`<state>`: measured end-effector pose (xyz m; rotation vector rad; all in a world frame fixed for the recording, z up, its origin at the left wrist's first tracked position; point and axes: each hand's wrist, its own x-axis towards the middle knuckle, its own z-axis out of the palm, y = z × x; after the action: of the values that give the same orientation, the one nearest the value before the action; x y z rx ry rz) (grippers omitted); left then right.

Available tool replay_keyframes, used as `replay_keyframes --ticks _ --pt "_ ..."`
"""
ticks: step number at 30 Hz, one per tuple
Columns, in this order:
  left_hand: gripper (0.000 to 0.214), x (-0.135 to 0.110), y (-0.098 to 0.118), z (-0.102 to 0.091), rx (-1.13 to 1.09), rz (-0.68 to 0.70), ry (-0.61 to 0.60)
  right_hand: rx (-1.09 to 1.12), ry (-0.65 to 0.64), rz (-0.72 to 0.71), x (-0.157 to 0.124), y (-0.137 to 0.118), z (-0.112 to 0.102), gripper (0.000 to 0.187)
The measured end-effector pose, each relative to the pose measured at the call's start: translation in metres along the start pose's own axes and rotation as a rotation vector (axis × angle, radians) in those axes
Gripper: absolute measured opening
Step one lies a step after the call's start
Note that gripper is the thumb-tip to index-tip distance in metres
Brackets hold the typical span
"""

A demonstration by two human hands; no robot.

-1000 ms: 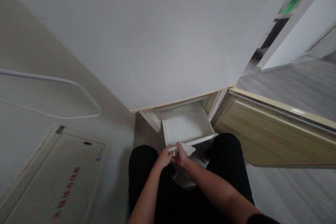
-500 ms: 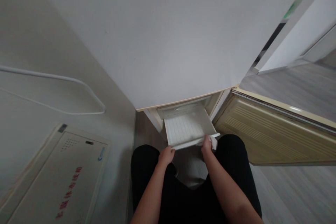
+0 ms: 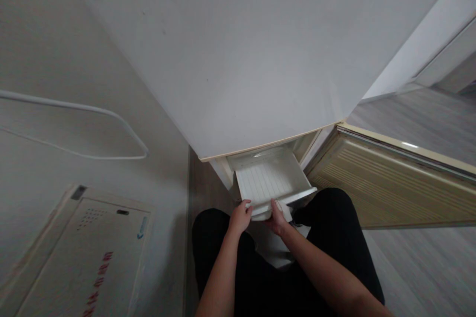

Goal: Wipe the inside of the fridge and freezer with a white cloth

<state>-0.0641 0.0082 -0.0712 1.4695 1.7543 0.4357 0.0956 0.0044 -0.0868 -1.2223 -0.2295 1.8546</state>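
Note:
A white drawer with a ribbed bottom is pulled part way out of the low refrigerator compartment, between my knees. My left hand grips the drawer's front edge at its left corner, the fingers curled over the rim. At the middle of the drawer front, my right hand is closed around a white cloth and presses against the front panel. Part of the cloth sticks out to the right of that hand. No contents show inside the drawer.
The refrigerator door stands wide open at the right. A pale wall and a metal box with red lettering are close on the left, with a white cable above. Grey wood-look floor lies at the right.
My right hand has slid left with the cloth, from near the drawer's right corner to the middle of its front. My left hand stays at the left corner. The view has shifted slightly.

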Motion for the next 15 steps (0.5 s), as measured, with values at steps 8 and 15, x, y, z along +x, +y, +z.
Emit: replay_keyframes --ticks 8,15 --pt "0.036 0.012 -0.018 -0.034 -0.524 0.013 0.508 -1.050 -0.265 -0.655 0.001 0.043 0.031 0.021" --pt "0.049 0.020 -0.028 -0.033 -0.951 -0.143 0.592 -1.840 -0.399 -0.682 0.057 0.009 0.081 0.064"
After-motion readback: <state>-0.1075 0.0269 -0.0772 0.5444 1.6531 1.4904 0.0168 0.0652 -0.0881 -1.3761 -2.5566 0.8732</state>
